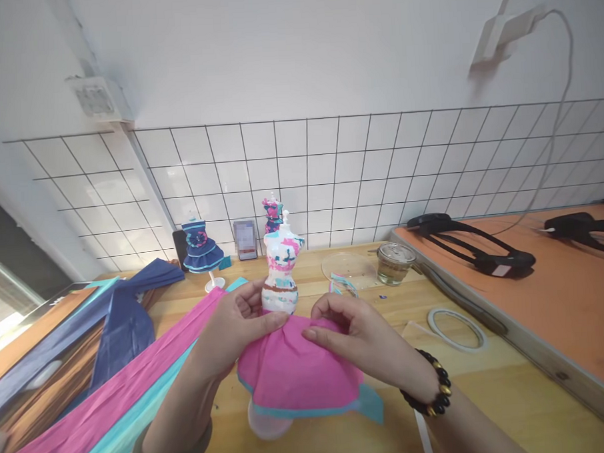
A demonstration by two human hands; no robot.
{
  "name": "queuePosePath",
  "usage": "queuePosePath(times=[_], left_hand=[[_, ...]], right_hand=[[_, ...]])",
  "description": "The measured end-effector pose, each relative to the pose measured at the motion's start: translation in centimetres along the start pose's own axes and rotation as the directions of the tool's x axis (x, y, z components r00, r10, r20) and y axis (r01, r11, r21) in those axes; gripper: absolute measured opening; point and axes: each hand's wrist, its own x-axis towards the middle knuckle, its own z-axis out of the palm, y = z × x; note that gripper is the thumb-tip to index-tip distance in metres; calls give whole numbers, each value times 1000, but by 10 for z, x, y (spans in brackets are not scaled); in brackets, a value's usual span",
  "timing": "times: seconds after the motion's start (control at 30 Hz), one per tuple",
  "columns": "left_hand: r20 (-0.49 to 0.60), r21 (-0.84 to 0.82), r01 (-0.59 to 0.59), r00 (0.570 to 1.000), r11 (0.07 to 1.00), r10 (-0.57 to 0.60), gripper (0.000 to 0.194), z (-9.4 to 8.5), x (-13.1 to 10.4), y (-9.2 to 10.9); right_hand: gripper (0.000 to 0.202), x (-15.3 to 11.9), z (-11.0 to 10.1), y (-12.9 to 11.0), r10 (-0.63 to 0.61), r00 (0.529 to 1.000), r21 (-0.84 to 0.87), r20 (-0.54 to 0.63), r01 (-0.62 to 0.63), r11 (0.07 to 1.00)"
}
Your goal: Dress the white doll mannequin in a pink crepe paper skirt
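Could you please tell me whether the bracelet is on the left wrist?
No, the bracelet sits at the wrist of the right hand.

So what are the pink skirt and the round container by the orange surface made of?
The pink skirt looks like thin matte fabric or crepe-like paper, since it gathers in soft folds. The round container seems to be clear glass, or possibly hard plastic: it's see-through and shiny.

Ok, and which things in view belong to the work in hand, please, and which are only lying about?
In the work:
pink skirt, both hands on it
white dress form, inside the skirt
perhaps pink cloth and turquoise cloth, matching its colours

Seemingly just lying about:
phone by the wall
lidded glass jar
black device on the orange surface
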Motion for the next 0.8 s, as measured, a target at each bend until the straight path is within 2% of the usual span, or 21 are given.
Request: queuePosePath(times=[0.1, 0.2, 0.37, 0.47, 0.57, 0.73, 0.8], left_hand=[[-17, 25, 4, 1000, 1000, -4, 39, -2, 1, 0], [-17, -5, 34, 999, 999, -34, 39, -6, 3, 0], [-123, -125, 115, 984, 986, -130, 47, -14, 7, 0], [-153, -210, 140, 973, 968, -174, 41, -21, 7, 3], [-189, -260, 134, 964, 956, -187, 34, -29, 6, 8], [-258, -307, 101, 948, 946, -185, 29, -38, 1, 19], [-273, -317, 73, 948, 946, -164, 28, -43, 0, 21]], right_hand=[[15, 0, -7, 0, -10, 999, -62, 37, 12, 998], [23, 3, -14, 8, 33, 995, -110, 93, -23, 994], [37, 13, -18, 32, 91, 986, -38, 143, -86, 996], [40, 18, -20, 46, 63, 990, -38, 123, -59, 998], [43, 23, -20, 57, 63, 986, -23, 157, -60, 998], [44, 26, -18, 69, 86, 936, 84, 342, -121, 989], [54, 23, -20, 71, 151, 920, 20, 362, -170, 985]])
